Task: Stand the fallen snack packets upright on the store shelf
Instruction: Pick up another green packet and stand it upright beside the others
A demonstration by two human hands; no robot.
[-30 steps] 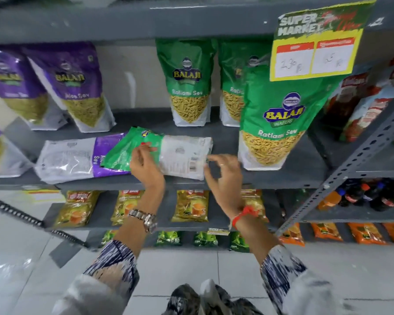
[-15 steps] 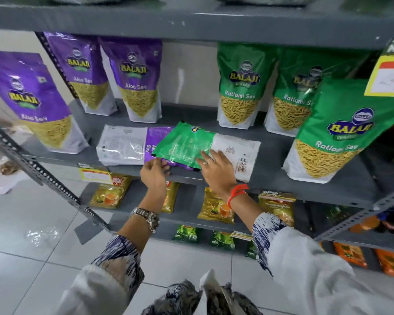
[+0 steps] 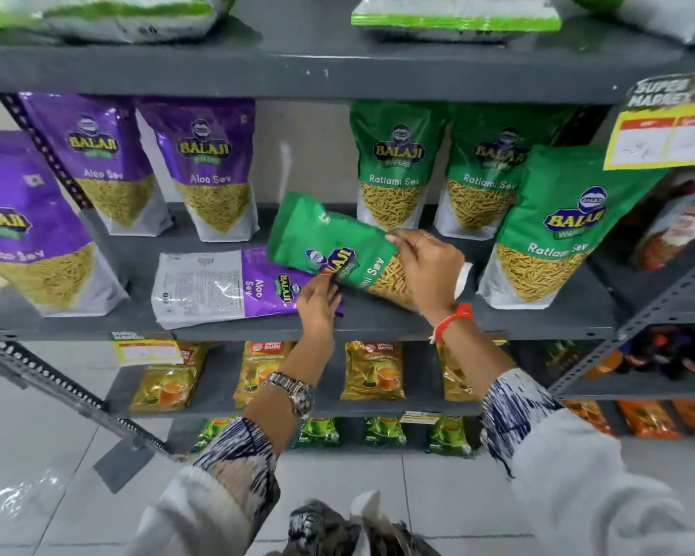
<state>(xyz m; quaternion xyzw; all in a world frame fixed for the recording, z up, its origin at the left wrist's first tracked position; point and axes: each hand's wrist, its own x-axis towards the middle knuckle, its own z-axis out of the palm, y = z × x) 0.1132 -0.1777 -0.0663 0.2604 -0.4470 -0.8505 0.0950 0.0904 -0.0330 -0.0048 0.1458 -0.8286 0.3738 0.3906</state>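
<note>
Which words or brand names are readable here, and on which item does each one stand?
"BALAJI", "Aloo Sev": upright purple packets and the fallen purple packet.
"BALAJI WAFERS", "Ratlami Sev": upright green packets.
"Sev", part of the logo: tilted green packet between the left hand and right hand.
"SUPER MARKET": yellow price sign; its prices are blurred.
Lower-shelf packets: unreadable.

I see both forearms reaching forward, the right hand (image 3: 428,266) curled in a closed grip, the left hand (image 3: 318,305) pinching beneath it
</note>
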